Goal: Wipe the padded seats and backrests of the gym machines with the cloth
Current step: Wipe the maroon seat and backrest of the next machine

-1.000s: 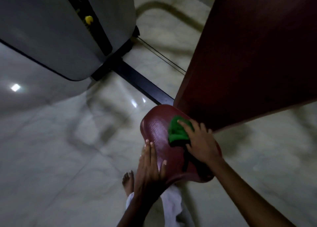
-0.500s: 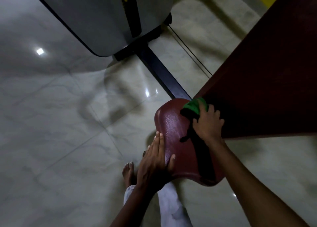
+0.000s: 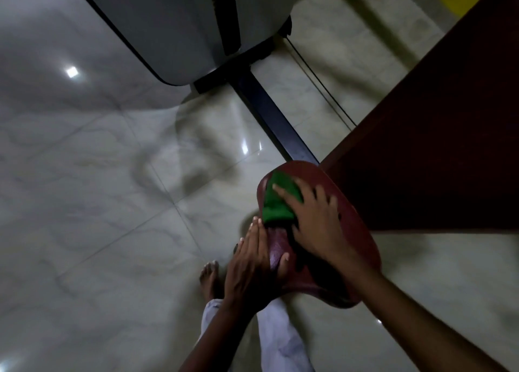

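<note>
A dark red padded seat (image 3: 356, 248) sits low in the middle right of the head view, under a large dark red backrest pad (image 3: 438, 135) that rises to the upper right. A green cloth (image 3: 276, 200) lies on the far left part of the seat. My right hand (image 3: 317, 220) presses flat on the cloth with spread fingers. Along the seat's left edge, my left hand (image 3: 251, 262) holds the seat, fingers straight down its side and thumb on top.
A grey machine housing (image 3: 179, 26) with a yellow pin stands at the top, joined to the seat by a dark steel floor beam (image 3: 272, 118). A thin cable runs beside the beam. Glossy marble floor (image 3: 98, 203) spreads to the left. My bare foot (image 3: 209, 279) stands below the seat.
My right hand has slid the green cloth from the seat's far end by the backrest towards the seat's left side. My left hand has stayed on the seat's edge.
</note>
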`<state>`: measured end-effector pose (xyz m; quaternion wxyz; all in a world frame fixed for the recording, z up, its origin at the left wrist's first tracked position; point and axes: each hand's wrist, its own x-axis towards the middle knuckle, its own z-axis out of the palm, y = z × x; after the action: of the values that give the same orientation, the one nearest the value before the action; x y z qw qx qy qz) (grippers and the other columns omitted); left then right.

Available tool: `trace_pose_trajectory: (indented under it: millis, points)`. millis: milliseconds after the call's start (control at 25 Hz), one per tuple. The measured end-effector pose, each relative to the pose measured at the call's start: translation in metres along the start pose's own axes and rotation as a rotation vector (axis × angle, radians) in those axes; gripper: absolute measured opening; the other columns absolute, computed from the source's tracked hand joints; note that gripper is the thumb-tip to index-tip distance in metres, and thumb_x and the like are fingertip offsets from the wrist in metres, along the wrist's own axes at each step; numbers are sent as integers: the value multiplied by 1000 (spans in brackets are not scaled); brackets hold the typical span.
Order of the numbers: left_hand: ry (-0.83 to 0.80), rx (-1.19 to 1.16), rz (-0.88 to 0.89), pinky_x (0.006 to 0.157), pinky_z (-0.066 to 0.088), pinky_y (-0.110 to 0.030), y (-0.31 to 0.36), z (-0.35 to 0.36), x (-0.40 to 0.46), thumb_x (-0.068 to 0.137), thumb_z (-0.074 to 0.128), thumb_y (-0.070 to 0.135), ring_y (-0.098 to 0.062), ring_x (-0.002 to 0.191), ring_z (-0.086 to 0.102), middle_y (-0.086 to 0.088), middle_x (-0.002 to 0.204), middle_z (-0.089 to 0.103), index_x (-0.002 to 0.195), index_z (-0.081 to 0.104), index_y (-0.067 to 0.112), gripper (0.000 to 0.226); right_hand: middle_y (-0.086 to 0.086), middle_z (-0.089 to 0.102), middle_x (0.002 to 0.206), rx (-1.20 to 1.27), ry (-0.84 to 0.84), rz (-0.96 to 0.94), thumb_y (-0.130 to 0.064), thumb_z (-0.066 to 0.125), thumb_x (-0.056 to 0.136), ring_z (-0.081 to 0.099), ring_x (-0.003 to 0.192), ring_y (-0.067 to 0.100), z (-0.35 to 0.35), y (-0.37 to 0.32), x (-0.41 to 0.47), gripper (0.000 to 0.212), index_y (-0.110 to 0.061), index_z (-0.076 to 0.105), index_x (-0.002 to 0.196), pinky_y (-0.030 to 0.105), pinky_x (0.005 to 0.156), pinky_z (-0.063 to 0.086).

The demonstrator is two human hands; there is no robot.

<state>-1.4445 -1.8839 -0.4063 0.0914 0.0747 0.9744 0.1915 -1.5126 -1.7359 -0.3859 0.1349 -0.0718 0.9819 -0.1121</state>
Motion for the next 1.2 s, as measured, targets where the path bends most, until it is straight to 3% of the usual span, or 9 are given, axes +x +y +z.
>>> trace_pose_trajectory:
  millis: [80, 320, 480, 560, 720, 840, 920, 1120, 1200]
  points:
    - [11, 8, -24, 78, 58, -41, 2, -2, -1, 80, 45, 48, -31, 106, 65, -23, 125, 59, 124, 56, -8, 72, 6, 51, 137, -13, -42, -67, -25, 75, 55, 56, 95, 30, 2, 4, -33, 96, -43, 35, 140, 41, 72, 45]
    - [15, 46, -36, 77, 58, -35, 1, -3, -3, 81, 43, 49, -28, 105, 66, -20, 121, 63, 122, 59, -5, 70, 6, 26, 152, -84, -91, 136, -25, 63, 79, 38, 121, 33, -7, 17, 14, 84, -44, 18, 147, 47, 94, 35]
    - [36, 114, -99, 62, 52, -29, 5, -9, -6, 80, 42, 58, -20, 85, 70, -7, 99, 72, 105, 70, 4, 65, 7, 55, 132, -193, -83, -333, -32, 84, 41, 57, 91, 31, -5, 1, -9, 95, -37, 53, 131, 41, 68, 46]
    - [24, 127, -132, 62, 51, -29, 4, -12, -6, 80, 41, 61, -18, 82, 70, -2, 94, 72, 102, 70, 8, 65, 4, 48, 139, -271, -93, -407, -29, 82, 52, 54, 107, 33, -15, 5, 24, 92, -39, 47, 136, 46, 81, 44]
    - [14, 96, -178, 60, 50, -27, 6, -17, -7, 79, 41, 61, -17, 77, 69, -1, 90, 71, 103, 69, 7, 66, 3, 33, 146, -245, -198, -101, -25, 59, 83, 32, 128, 35, -29, -16, 88, 65, -35, 32, 141, 49, 102, 27]
    - [42, 29, -153, 60, 44, -26, 7, -17, -7, 80, 46, 59, -19, 69, 65, -1, 80, 65, 90, 66, 10, 53, 3, 39, 141, -396, -254, -606, -27, 51, 90, 31, 130, 36, -21, -41, 68, 44, -28, 44, 133, 50, 101, 25]
    - [7, -5, -163, 59, 45, -26, 5, -17, -6, 81, 48, 58, -20, 70, 65, -2, 81, 65, 91, 65, 9, 53, 1, 40, 140, -406, -312, -725, -30, 52, 90, 33, 129, 33, -19, -40, 70, 44, -30, 43, 134, 48, 100, 27]
    - [-85, -54, -188, 64, 53, -25, 5, -16, -7, 82, 47, 59, -21, 82, 69, -7, 98, 70, 112, 64, 0, 69, 8, 42, 139, -191, -397, 31, -27, 58, 84, 39, 124, 36, -35, 10, 134, 60, -28, 38, 140, 52, 100, 33]
    - [-122, -101, -185, 69, 53, -27, 5, -16, -5, 87, 42, 59, -21, 88, 69, -9, 106, 69, 116, 63, 0, 69, 9, 40, 140, -82, -382, 94, -28, 57, 84, 40, 122, 37, -30, 29, 123, 61, -25, 36, 141, 50, 97, 36]
